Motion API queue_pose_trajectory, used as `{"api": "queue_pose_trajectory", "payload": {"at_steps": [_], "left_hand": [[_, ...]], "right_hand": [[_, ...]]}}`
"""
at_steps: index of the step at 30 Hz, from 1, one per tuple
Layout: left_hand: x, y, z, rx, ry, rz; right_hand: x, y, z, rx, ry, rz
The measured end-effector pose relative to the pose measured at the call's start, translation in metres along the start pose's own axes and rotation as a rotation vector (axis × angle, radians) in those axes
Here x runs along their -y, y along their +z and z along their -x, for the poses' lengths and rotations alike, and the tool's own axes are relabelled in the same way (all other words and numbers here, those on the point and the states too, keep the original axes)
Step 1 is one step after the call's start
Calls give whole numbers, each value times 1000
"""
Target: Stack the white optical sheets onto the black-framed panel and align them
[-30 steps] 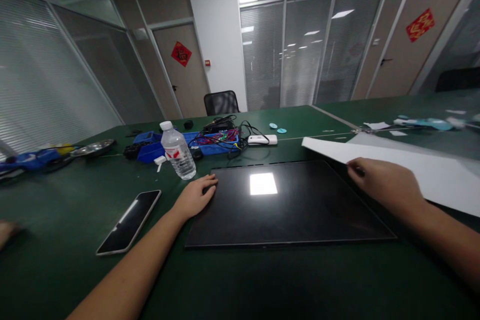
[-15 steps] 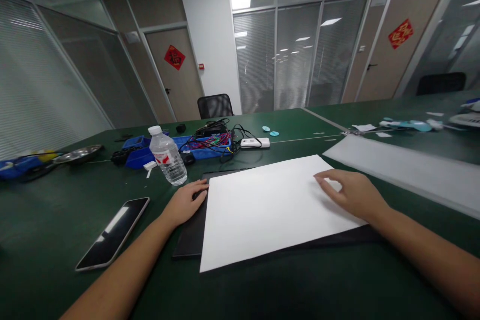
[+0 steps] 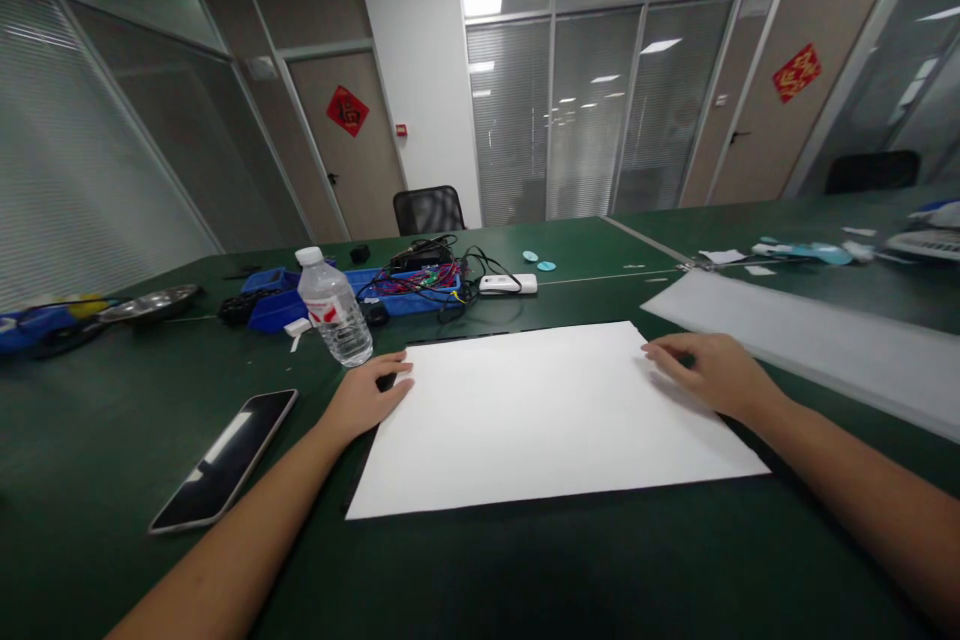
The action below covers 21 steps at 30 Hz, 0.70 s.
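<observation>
A white sheet of paper (image 3: 525, 420) lies flat over a dark board (image 3: 358, 485), whose thin edge shows along the paper's left and far sides. At the paper's upper left edge, my left hand (image 3: 367, 395) rests with thumb and fingers apart, the tips touching the sheet. My right hand (image 3: 712, 375) is at the upper right edge, its thumb and fingertips drawn together in a pinch on the paper's margin. Just beyond my left hand stands a clear water bottle (image 3: 335, 308) with a white cap. A phone (image 3: 225, 460) lies left of my left forearm.
Blue trays (image 3: 405, 295) hold tangled cables beyond the board. A white power strip (image 3: 508, 285) and light-blue round pieces (image 3: 546, 266) lie nearby. At right is a large white panel (image 3: 817, 340). A metal dish (image 3: 154, 303) sits far left on the green table (image 3: 480, 580).
The sheet has turned clockwise and slid to line up with the dark board, covering most of it. My right hand has shifted slightly right; my left hand has barely moved.
</observation>
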<state>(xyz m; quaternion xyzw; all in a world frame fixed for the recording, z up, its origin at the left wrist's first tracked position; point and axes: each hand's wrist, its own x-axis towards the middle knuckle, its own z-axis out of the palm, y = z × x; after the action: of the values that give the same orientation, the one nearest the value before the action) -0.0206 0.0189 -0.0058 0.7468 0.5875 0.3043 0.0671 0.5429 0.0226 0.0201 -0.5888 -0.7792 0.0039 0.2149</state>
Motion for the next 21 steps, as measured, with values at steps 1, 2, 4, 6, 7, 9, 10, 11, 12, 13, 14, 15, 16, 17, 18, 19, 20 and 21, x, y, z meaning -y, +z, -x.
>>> {"api": "queue_pose_trajectory", "payload": {"at_steps": [1,2,4,6,7,9,10,11,12,13,14,15,16,17,18,19,20,21], "left_hand": [[1,0,0,-9,-7,-7],[1,0,0,-13,-14,-16],[0,0,0,-9,-27,-35],[-1,1,1,-4,-36,-52],[-1,1,1,-2,-38,-59],[-2,2,2,1,-34,-72],[-2,2,2,3,-30,-78],[-2,2,2,5,-25,-84],[-3,2,2,5,-21,-89],[-3,2,2,5,-18,-93],[-3,2,2,4,-16,-96],[-3,2,2,3,-16,-99],[-3,1,2,1,-17,-102],[-4,1,2,-1,-18,-107],[-4,1,2,-1,-18,-114],[-5,0,2,-3,-17,-122],[-6,0,2,-4,-16,-128],[-7,0,2,-3,-15,-134]], "right_hand": [[-10,-2,-1,-37,41,13],[-22,-4,-3,-71,92,40],[-51,-9,-5,-110,194,108],[-81,-12,-6,-111,269,151],[-95,-13,-6,-104,301,161],[-114,-11,-5,-84,368,179],[-120,-10,-5,-69,401,190],[-123,-8,-4,-54,431,201],[-125,-7,-3,-42,456,212],[-124,-6,-2,-34,474,223],[-121,-6,-1,-28,486,233],[-118,-7,0,-25,489,241],[-114,-8,1,-25,487,248],[-109,-10,1,-28,485,256],[-103,-13,2,-36,483,266],[-97,-17,3,-49,485,279],[-90,-21,3,-66,490,296],[-82,-25,3,-85,490,314]]}}
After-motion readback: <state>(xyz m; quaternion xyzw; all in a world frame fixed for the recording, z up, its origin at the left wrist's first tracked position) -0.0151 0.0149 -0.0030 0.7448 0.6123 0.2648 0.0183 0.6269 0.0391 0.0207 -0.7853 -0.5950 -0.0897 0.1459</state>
